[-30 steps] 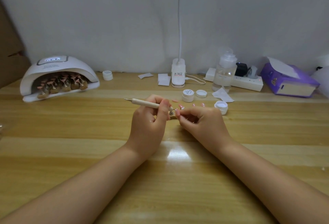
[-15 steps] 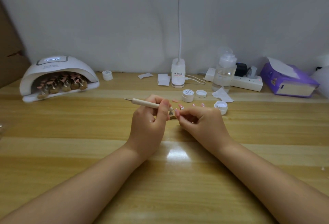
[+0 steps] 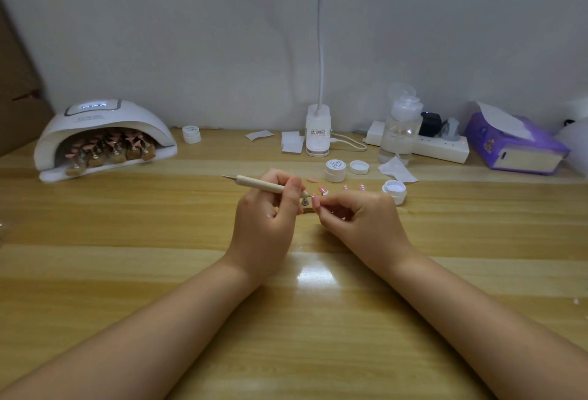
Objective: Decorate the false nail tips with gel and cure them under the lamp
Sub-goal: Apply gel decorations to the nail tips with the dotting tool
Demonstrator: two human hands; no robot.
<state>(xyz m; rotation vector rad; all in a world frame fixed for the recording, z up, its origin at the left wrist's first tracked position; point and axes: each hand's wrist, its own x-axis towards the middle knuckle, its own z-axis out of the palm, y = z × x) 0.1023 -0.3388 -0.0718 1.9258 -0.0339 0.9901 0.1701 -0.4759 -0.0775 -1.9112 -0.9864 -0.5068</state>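
Right now the nail tip (image 3: pixel 315 199) I'm working on sits above the middle of the table (image 3: pixel 159 272), pinched in the fingertips of my right hand (image 3: pixel 359 224). It looks pink with a pale edge, though it is too small to make out more. Just beside it stands a small metal-topped holder (image 3: pixel 305 202), between my two hands. My left hand (image 3: pixel 270 218) grips a wooden dotting tool (image 3: pixel 257 184), fingers curled round the shaft, its near end at the nail tip and its thin metal point aimed away to the left.

Beyond my hands a few more pink tips (image 3: pixel 323 190) lie loose on the wood, near an open gel jar (image 3: pixel 394 191), a closed jar (image 3: pixel 335 170) and a loose lid (image 3: pixel 359 167). Far left, the curing lamp (image 3: pixel 105 119) holds a row of tips on stands (image 3: pixel 108 151), its display lit. Along the wall are a desk lamp base (image 3: pixel 318 135), a clear pump bottle (image 3: pixel 401 132), a power strip (image 3: pixel 445 148) and a purple tissue box (image 3: pixel 515 145).
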